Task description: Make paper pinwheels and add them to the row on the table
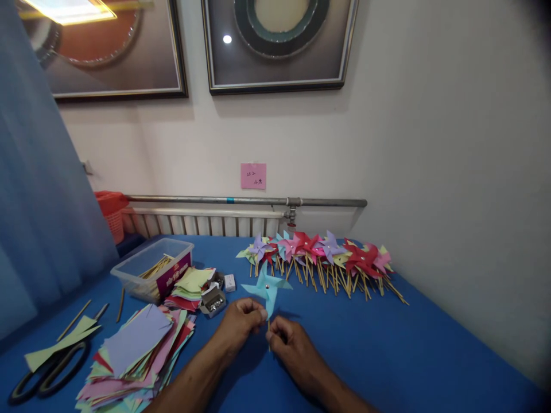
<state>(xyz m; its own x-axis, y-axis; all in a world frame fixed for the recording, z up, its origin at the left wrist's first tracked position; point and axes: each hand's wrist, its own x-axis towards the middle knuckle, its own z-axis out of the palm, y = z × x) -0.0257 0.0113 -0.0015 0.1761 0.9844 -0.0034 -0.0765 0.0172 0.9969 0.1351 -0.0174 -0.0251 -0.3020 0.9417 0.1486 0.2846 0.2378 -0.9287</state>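
Over the blue tablecloth [370,355], holds a light-blue pinwheel [266,285] upright, pinching its stick [269,326] between thumb and fingers of the right hand [290,341]; curls the left hand [242,317] beside the lower blade [270,303], cannot tell whether gripping it. Has many pinwheels [362,258] lying farther back, to the right; has paper sheets [138,338], a clear box [172,278] and scissors [52,362] to the left.

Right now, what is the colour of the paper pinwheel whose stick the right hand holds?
The paper pinwheel is light blue, best seen in the head view.
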